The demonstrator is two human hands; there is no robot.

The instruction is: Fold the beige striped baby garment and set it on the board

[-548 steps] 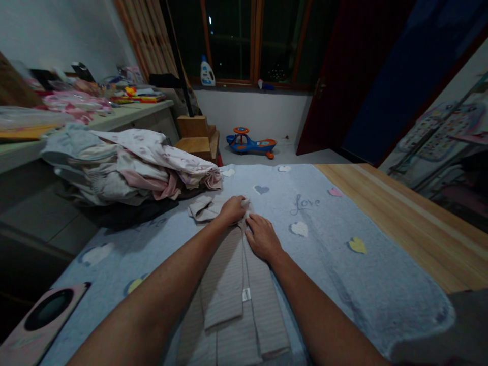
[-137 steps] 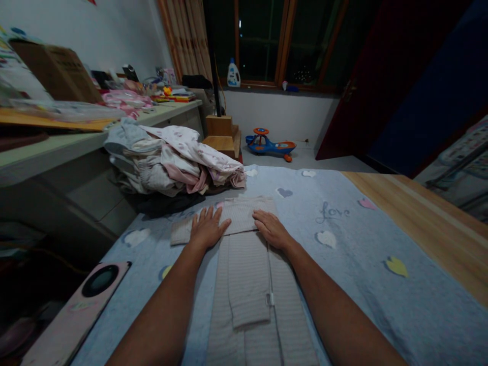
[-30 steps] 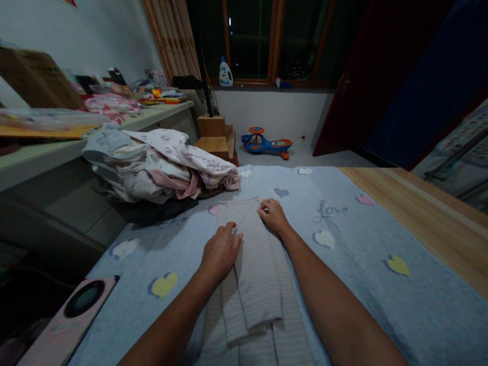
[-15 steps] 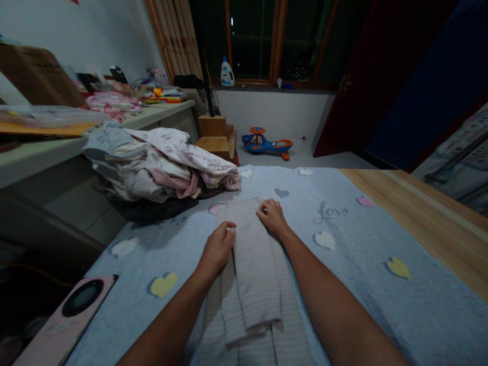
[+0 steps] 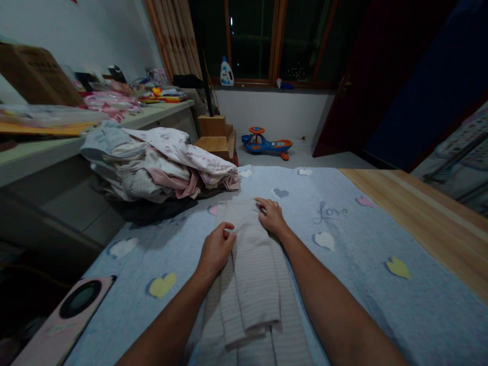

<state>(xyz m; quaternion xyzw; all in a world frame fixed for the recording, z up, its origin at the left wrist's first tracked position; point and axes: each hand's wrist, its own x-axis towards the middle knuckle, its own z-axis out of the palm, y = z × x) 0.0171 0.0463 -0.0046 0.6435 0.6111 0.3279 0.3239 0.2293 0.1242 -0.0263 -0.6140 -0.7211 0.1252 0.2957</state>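
Observation:
A pale striped garment [image 5: 255, 274] lies lengthwise before me, with its narrow parts folded over the layer beneath. At its left edge is my left hand [image 5: 216, 248], fingers curled and thumb close to the index finger, closed on the cloth. My right hand [image 5: 271, 216] touches the far right corner of the garment. Its index finger stretches along the top edge and the thumb is apart from it. The undersides of both hands are hidden.
A heap of clothes [image 5: 152, 162] rises at the bed's far left, beside the desk [image 5: 168, 109]. The blue blanket [image 5: 343, 264] bears hearts and lettering. A pink device with a dark oval [image 5: 57, 325] is at near left. Bare wood [image 5: 419, 213] borders the right.
My right index finger has straightened toward the garment's top edge, opening a gap to the thumb. The left hand has barely shifted; the garment lies almost as before.

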